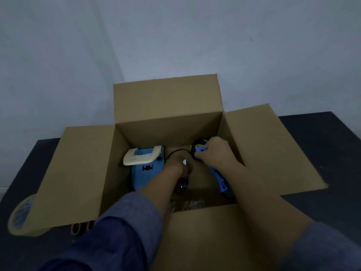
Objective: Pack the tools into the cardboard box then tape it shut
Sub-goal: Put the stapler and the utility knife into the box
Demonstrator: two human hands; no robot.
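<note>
Deep inside cardboard box (259,145), left hand (176,166) curled, right hand (215,153) gripping blue tool (222,182).

inside the cardboard box (170,102) we see both hands: our right hand (214,153) grips a blue tool (222,182), our left hand (175,167) beside a blue case (144,173).

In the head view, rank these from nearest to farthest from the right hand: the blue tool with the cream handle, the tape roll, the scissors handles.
From the right hand:
1. Blue tool with the cream handle, inside the cardboard box, to the hand's left.
2. Scissors handles, on the table under the box's left flap.
3. Tape roll, far left, beyond the flap's edge.
</note>
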